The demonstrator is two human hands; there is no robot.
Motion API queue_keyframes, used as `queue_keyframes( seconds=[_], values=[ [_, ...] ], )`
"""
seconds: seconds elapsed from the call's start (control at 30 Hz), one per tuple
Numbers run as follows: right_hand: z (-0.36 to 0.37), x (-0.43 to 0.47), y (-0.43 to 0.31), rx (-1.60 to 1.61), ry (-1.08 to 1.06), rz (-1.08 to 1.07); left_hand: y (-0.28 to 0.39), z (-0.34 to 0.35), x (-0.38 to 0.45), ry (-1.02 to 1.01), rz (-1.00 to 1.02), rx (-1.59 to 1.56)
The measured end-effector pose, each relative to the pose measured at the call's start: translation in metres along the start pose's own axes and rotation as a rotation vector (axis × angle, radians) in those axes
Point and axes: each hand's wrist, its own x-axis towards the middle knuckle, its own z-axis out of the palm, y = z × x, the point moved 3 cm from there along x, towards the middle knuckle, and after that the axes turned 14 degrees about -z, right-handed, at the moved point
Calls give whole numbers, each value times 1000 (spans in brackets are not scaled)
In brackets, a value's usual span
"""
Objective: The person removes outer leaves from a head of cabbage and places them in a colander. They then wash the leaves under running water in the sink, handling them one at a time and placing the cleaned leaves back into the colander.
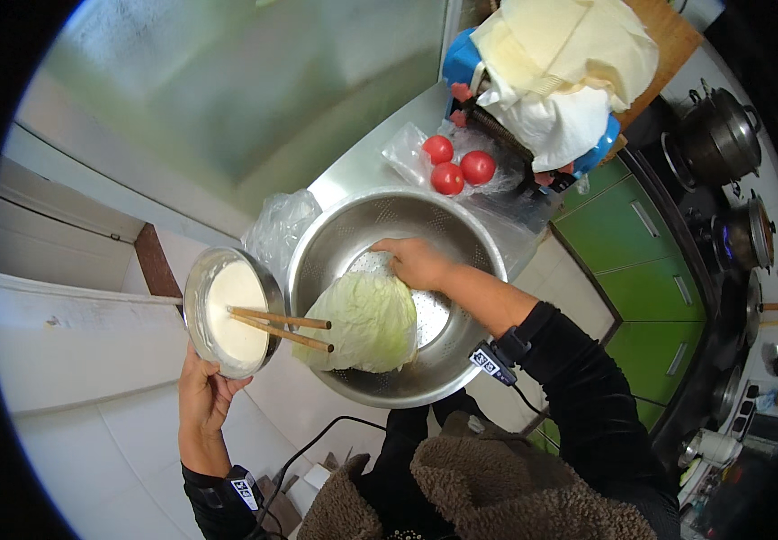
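My left hand (208,398) grips a stainless steel bowl (268,344) from below, at its near side. The bowl is tilted and holds a creamy white batter (237,314). Two wooden chopsticks (287,324) stand in it, their free ends leaning right over the cabbage. Inside a large metal colander (459,202) is a pale green piece of cabbage (368,324), reaching over the left rim. My right hand (422,264) is over the colander, at the cabbage's upper edge, with one finger stretched left. Whether it grips the cabbage is unclear.
Three tomatoes (448,179) lie on a plastic bag behind the colander. Pale cloths (564,61) cover a blue container (462,57). A clear bag (284,219) sits left of the colander. Pots (719,138) stand on the stove at right, above green cabinets (652,277). A cable (308,439) hangs near my left arm.
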Motion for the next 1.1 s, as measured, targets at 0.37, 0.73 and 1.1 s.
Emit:
queue_keyframes(
  seconds=[0.37, 0.73, 1.1],
  values=[
    [-21, 15, -15, -694, -498, -161, 5, 2, 8, 59, -11, 20],
    [-11, 21, -19, -1007, -634, -71, 7, 12, 6, 17, -8, 36],
    [-1, 16, 2, -1140, -614, 149, 2, 10, -1, 34, 6, 14]
  ],
)
